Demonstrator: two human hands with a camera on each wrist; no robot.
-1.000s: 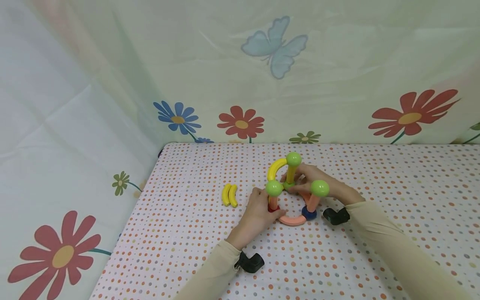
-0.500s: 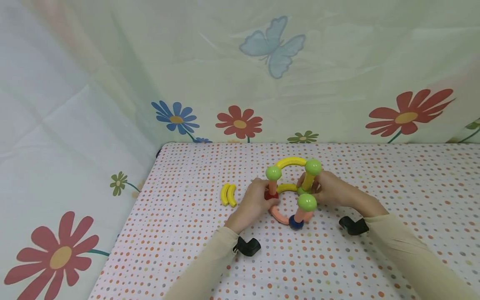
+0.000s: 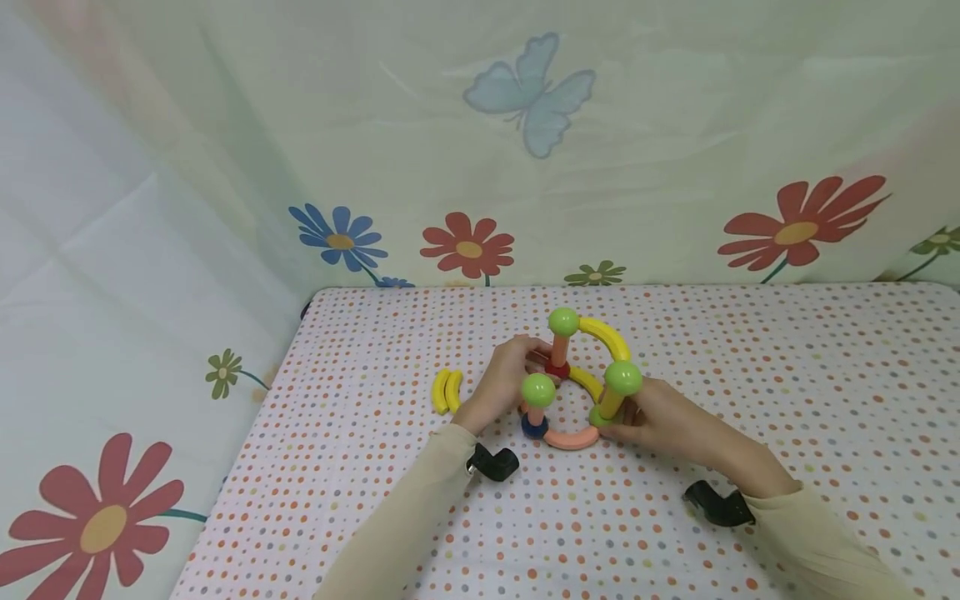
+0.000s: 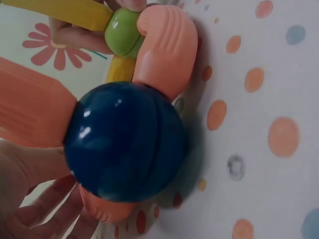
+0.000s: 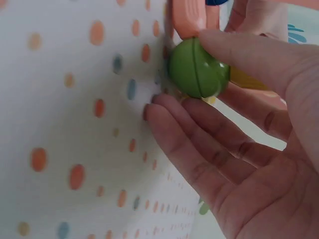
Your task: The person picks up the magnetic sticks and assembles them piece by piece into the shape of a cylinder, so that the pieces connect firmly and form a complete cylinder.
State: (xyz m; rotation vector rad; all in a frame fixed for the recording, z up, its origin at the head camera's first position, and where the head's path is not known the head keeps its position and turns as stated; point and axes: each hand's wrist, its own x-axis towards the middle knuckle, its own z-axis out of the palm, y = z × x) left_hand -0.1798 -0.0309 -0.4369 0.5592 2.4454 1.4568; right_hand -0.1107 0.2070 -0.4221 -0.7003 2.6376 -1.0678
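A ball-and-stick building toy point(image 3: 572, 439) stands on the table between both hands. Its base joins a red ball point(image 3: 557, 369), a blue ball point(image 4: 124, 142) and a green ball point(image 5: 199, 67) with curved sticks. From each rises an upright stick topped by a light green ball point(image 3: 564, 322); a yellow curved stick point(image 3: 607, 336) links two of these tops. My left hand point(image 3: 506, 375) holds the base at the red ball, its fingertips partly hidden. My right hand point(image 3: 667, 425) grips the lower green ball, thumb on one side and fingers on the other.
Two loose yellow curved sticks point(image 3: 440, 392) lie side by side, left of my left hand. The table has a dotted cloth point(image 3: 570, 533). A flowered curtain point(image 3: 660, 167) hangs behind it and along the left side.
The toy has turned clockwise as seen from above: the red ball went to the back, the blue to the front left, the green to the front right. Both hands moved with it.
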